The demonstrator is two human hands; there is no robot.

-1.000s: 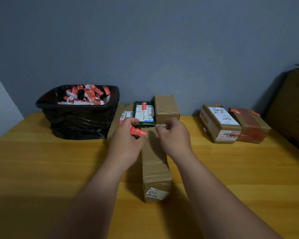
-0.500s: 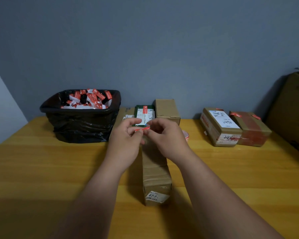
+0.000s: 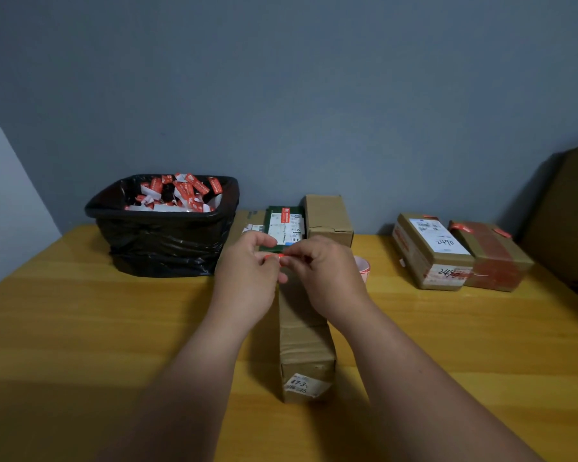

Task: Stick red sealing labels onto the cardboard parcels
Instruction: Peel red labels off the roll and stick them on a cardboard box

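Where the wooden table meets the grey wall at far left, a bin lined with a black bag stands heaped with crumpled red-and-white label scraps that reach up to its rim. Just right of it, flat against the wall, lie a brown carton, a dark green parcel with a white shipping sheet and one red label on top, and a plain cardboard box — all three side by side and touching. Nearer the camera, a long narrow cardboard parcel runs away from the viewer, its near end bearing a handwritten white tag. Above its far end the left hand and the right hand meet, fingers curled, and pinch between thumbs and fingertips a small red sealing label; it is held off the parcel's top, seen almost edge-on, so whether its backing is on I cannot tell. Beside the right wrist something pale pink and curved lies on the table — possibly a roll of labels. Further right two sealed parcels sit touching: one with a white address sheet, the other wrapped in reddish tape. A big cardboard box stands at the far right edge.
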